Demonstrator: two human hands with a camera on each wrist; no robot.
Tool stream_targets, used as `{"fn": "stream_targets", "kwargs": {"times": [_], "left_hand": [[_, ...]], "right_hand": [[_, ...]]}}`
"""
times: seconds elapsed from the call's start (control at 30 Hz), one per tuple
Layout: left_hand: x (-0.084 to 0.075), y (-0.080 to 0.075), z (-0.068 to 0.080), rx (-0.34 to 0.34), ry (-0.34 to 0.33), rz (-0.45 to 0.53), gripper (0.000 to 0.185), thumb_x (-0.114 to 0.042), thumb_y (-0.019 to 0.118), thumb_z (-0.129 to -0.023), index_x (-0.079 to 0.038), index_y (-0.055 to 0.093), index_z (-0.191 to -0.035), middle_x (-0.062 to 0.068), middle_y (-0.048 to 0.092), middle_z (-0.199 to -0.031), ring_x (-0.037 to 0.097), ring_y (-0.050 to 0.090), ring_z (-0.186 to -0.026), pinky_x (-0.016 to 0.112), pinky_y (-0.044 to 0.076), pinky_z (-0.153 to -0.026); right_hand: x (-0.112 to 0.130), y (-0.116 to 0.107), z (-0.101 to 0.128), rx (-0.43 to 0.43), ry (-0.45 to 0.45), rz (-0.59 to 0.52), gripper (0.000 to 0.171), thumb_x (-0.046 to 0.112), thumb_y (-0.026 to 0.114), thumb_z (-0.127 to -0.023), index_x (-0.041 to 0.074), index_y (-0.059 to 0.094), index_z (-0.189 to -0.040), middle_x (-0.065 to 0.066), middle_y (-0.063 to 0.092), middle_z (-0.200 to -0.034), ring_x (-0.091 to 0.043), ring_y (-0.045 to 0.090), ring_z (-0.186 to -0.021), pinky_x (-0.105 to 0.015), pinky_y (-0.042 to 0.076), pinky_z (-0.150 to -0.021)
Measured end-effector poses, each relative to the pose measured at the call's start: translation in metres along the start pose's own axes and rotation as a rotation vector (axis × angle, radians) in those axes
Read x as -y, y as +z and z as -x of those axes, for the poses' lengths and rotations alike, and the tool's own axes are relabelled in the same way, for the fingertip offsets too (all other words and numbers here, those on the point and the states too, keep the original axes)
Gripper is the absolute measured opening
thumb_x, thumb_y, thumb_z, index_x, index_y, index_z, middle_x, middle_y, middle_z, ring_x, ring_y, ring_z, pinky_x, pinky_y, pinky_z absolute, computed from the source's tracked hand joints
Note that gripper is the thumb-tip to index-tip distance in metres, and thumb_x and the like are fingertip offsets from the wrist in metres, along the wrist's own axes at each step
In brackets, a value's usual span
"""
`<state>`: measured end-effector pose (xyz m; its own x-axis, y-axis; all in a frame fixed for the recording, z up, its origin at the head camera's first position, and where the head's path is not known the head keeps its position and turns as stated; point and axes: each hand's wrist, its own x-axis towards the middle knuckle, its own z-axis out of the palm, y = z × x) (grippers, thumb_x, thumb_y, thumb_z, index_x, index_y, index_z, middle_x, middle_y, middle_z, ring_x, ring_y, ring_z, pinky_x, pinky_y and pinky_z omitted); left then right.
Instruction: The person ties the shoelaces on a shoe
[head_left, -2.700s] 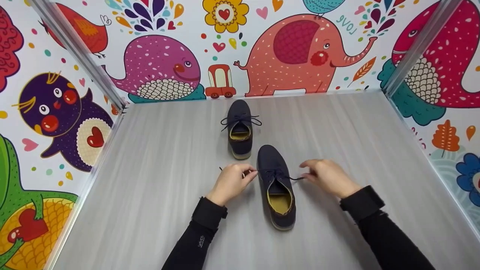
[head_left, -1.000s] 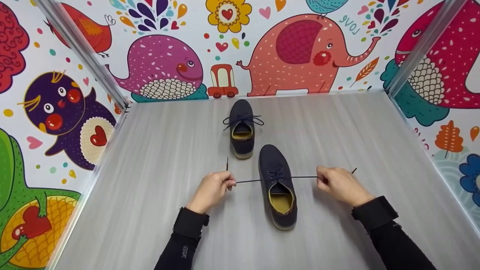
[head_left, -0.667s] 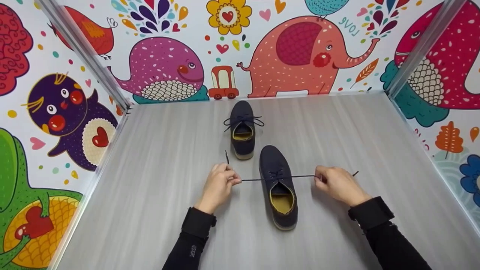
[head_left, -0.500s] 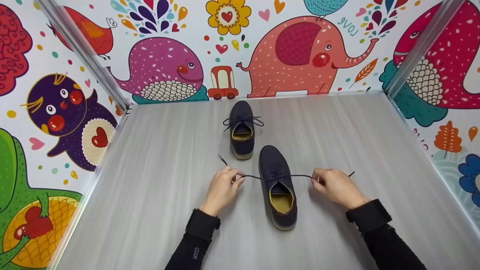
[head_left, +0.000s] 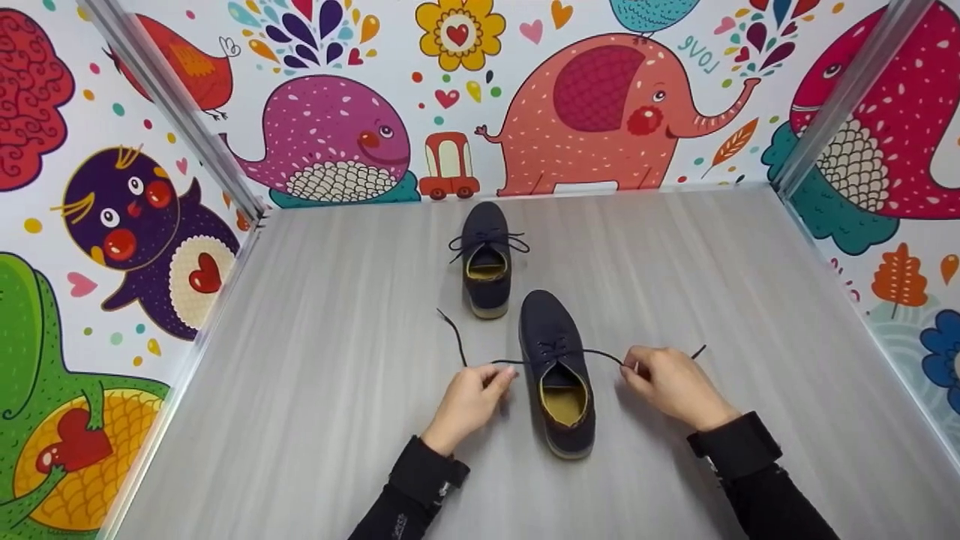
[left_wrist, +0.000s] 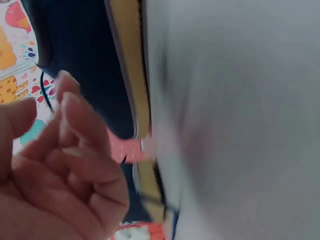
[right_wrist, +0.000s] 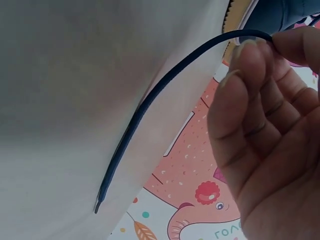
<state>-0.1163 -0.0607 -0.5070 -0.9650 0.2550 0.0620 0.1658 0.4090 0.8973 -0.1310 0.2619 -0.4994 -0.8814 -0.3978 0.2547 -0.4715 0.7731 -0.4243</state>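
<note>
A dark navy lace-up shoe (head_left: 546, 319) with a yellow insole stands on the floor, toe pointing away, between the two hands. Its shoelace (head_left: 600, 353) comes out to both sides and sags slightly. My right hand (head_left: 671, 382) pinches the right-hand lace between thumb and fingertips; its free end (right_wrist: 125, 135) curves down in the right wrist view. Left of the shoe, my left hand (head_left: 469, 401) has its fingers loosely curled at the other lace, the thumb a little apart. That lace's tail (head_left: 457, 337) sticks up beyond the knuckles and is partly hidden by them.
A matching navy shoe (head_left: 487, 289), its laces tied in a bow, stands farther back and slightly left. Around the grey floor (head_left: 337, 337) rise white wall panels with animal pictures, such as an elephant (head_left: 592, 142), joined by metal corner strips (head_left: 187, 127).
Both laces were stretched taut sideways a second ago and now hang slack. My left hand has moved right, closer to the shoe, and a longer tail shows beyond it. The right hand has shifted slightly inward.
</note>
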Motion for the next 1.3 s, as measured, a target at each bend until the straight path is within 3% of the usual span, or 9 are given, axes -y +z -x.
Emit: {"fn": "stream_targets", "kwargs": {"times": [0.13,0.23,0.33,0.4,0.53,0.7,0.97,1.17,1.3], "left_hand": [[0.000,0.001,-0.018,-0.037,-0.181,0.290,0.038,-0.028,0.056,-0.103,0.008,0.067,-0.102,0.006,0.064,-0.077,0.012,0.055,-0.062,0.026,0.048,-0.059],[-0.008,-0.003,-0.036,-0.096,-0.278,0.513,0.034,-0.027,0.057,-0.102,0.005,0.066,-0.105,0.002,0.059,-0.080,0.011,0.052,-0.065,0.021,0.043,-0.056],[-0.024,-0.008,-0.054,-0.132,-0.276,0.607,0.028,-0.025,0.057,-0.102,0.001,0.068,-0.108,0.000,0.054,-0.079,0.009,0.048,-0.065,0.018,0.036,-0.051],[-0.039,-0.009,-0.067,-0.151,-0.196,0.548,0.026,-0.021,0.057,-0.102,0.002,0.068,-0.106,0.003,0.055,-0.079,0.012,0.049,-0.067,0.019,0.038,-0.054],[-0.071,-0.009,-0.093,-0.136,0.007,0.233,0.022,-0.016,0.057,-0.102,0.001,0.068,-0.095,0.007,0.065,-0.086,0.014,0.054,-0.076,0.025,0.044,-0.068],[-0.096,-0.004,-0.123,-0.001,0.125,-0.043,0.021,-0.018,0.052,-0.104,-0.006,0.067,-0.097,0.003,0.068,-0.094,0.013,0.055,-0.079,0.027,0.045,-0.074],[-0.074,0.016,-0.149,0.021,-0.054,-0.266,0.022,-0.021,0.060,-0.100,-0.006,0.073,-0.108,0.004,0.070,-0.098,0.017,0.062,-0.088,0.029,0.048,-0.080],[-0.055,0.016,-0.126,-0.023,-0.159,-0.320,0.031,-0.035,0.062,-0.098,-0.008,0.072,-0.107,0.006,0.071,-0.107,0.023,0.065,-0.098,0.035,0.049,-0.087],[-0.046,0.012,-0.099,-0.018,-0.186,-0.135,0.032,-0.037,0.063,-0.097,-0.006,0.069,-0.100,0.007,0.069,-0.088,0.019,0.061,-0.075,0.033,0.049,-0.070]], "right_hand": [[0.004,0.000,0.002,0.002,0.014,-0.004,0.019,0.008,0.071,-0.088,0.020,0.063,-0.076,0.016,0.053,-0.063,-0.001,0.047,-0.055,-0.026,0.041,-0.053],[0.005,0.000,0.004,-0.006,0.018,-0.007,0.019,0.008,0.071,-0.088,0.021,0.063,-0.076,0.016,0.052,-0.062,-0.001,0.046,-0.054,-0.026,0.040,-0.053],[0.006,0.000,0.005,-0.009,0.025,-0.011,0.020,0.008,0.071,-0.088,0.021,0.063,-0.076,0.017,0.052,-0.062,-0.001,0.046,-0.054,-0.026,0.040,-0.053],[0.006,0.000,0.005,0.001,0.032,-0.016,0.019,0.009,0.071,-0.089,0.021,0.062,-0.076,0.016,0.052,-0.062,-0.001,0.046,-0.055,-0.026,0.041,-0.053],[0.006,0.001,0.005,0.014,0.046,-0.025,0.019,0.009,0.071,-0.089,0.020,0.063,-0.076,0.016,0.053,-0.063,-0.002,0.046,-0.055,-0.026,0.041,-0.053],[0.006,0.001,0.006,0.008,0.060,-0.029,0.019,0.010,0.070,-0.090,0.021,0.062,-0.077,0.016,0.052,-0.062,-0.002,0.046,-0.054,-0.027,0.040,-0.053],[0.005,0.002,0.007,-0.005,0.062,-0.008,0.019,0.011,0.071,-0.089,0.022,0.062,-0.076,0.015,0.053,-0.062,-0.002,0.047,-0.054,-0.027,0.040,-0.051],[0.008,0.001,0.009,-0.078,0.104,0.026,0.018,0.016,0.074,-0.089,0.019,0.062,-0.077,0.017,0.048,-0.056,-0.003,0.042,-0.049,-0.027,0.036,-0.048],[0.017,0.005,0.011,-0.118,0.185,-0.060,0.022,0.022,0.073,-0.092,0.018,0.063,-0.072,0.014,0.049,-0.055,-0.006,0.042,-0.048,-0.028,0.035,-0.048]]}}
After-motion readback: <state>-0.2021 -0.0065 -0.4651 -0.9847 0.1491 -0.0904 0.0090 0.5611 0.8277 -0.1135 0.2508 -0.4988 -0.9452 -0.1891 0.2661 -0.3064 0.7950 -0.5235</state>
